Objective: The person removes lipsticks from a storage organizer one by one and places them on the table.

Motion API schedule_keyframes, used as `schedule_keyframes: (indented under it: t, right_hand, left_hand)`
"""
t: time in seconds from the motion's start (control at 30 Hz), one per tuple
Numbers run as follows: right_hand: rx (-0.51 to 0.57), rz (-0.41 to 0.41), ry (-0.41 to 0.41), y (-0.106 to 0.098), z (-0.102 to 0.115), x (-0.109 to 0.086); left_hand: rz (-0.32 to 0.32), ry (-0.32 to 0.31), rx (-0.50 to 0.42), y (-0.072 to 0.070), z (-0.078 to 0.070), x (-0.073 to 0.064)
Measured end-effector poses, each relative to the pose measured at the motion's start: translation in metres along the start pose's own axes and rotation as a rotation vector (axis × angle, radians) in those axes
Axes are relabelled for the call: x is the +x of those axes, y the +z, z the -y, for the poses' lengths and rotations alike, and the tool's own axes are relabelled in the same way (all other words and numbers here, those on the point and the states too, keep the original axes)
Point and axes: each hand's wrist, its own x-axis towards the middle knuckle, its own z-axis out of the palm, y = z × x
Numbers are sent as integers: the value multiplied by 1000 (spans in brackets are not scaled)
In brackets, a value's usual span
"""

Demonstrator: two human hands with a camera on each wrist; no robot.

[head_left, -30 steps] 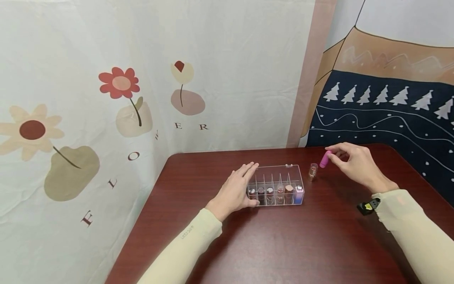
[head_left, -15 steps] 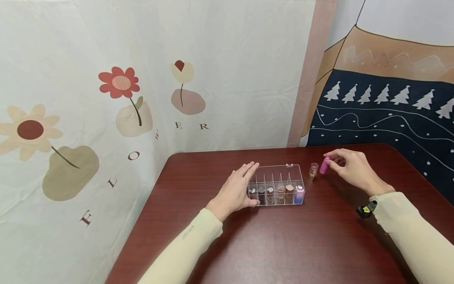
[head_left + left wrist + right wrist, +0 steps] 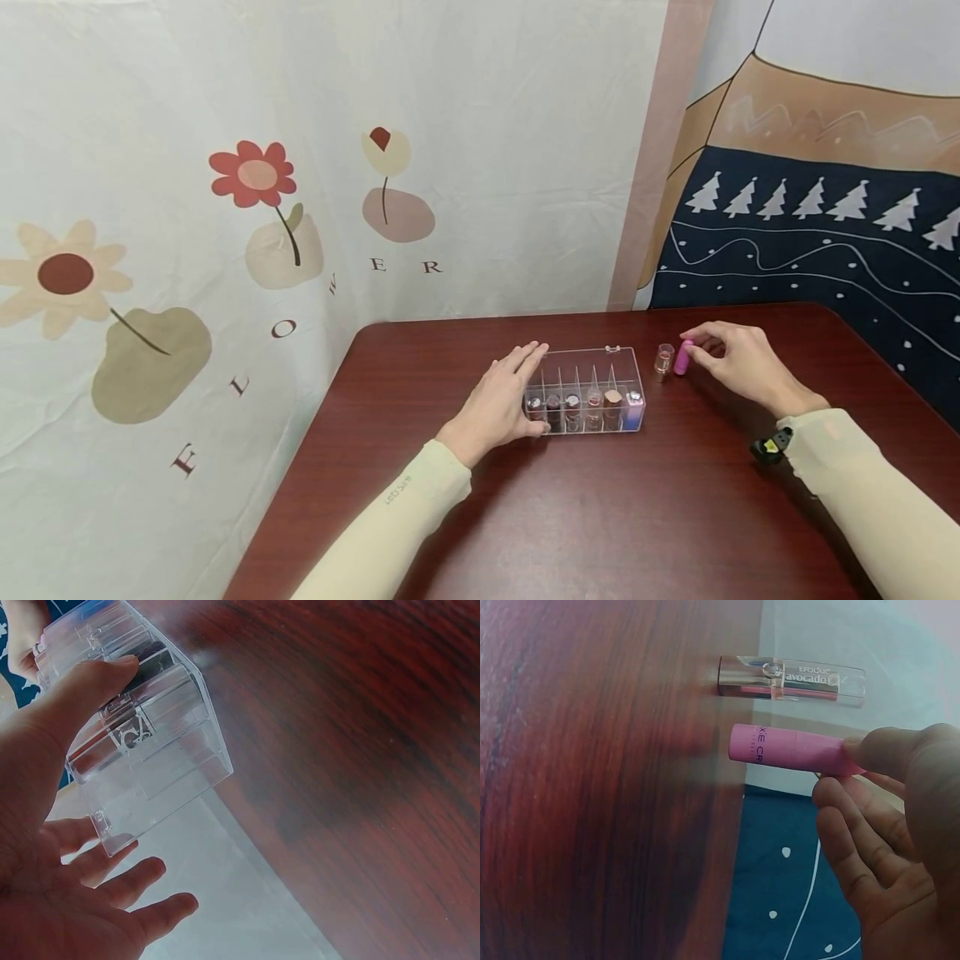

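Note:
My left hand (image 3: 495,404) steadies the left end of a clear divided organizer box (image 3: 588,435). In the left wrist view its thumb lies across the box front, the other fingers spread behind the box's end. Several lipsticks stand in the front row, including a lilac-and-blue one (image 3: 633,412) at the right end. With thumb and fingertips, my right hand (image 3: 738,362) pinches the top of a pink lipstick tube (image 3: 784,748), upright with its base down at the table. Just left of it stands a clear-capped lipstick (image 3: 810,680), marked "avocado".
The dark red-brown table (image 3: 600,525) runs back to a pale flower-print curtain (image 3: 510,167). A navy cloth with white trees (image 3: 810,242) hangs behind the right side. Both standing lipsticks are right of the box, near the table's back edge.
My right hand has brought the pink lipstick down and slightly left, from tilted in the air to upright beside the clear-capped lipstick. The left hand and the box have stayed in place.

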Motion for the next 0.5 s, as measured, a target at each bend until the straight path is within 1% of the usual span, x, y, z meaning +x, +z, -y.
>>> schedule_keyframes:
  t: [0.27,0.5]
  right_hand:
    - [0,7,-16,4,-1,-1]
    - [5,18,-13,4,-1,-2]
  left_hand:
    - [7,-4,-12,1,0,0]
    - [4,-7,2,2,1,1]
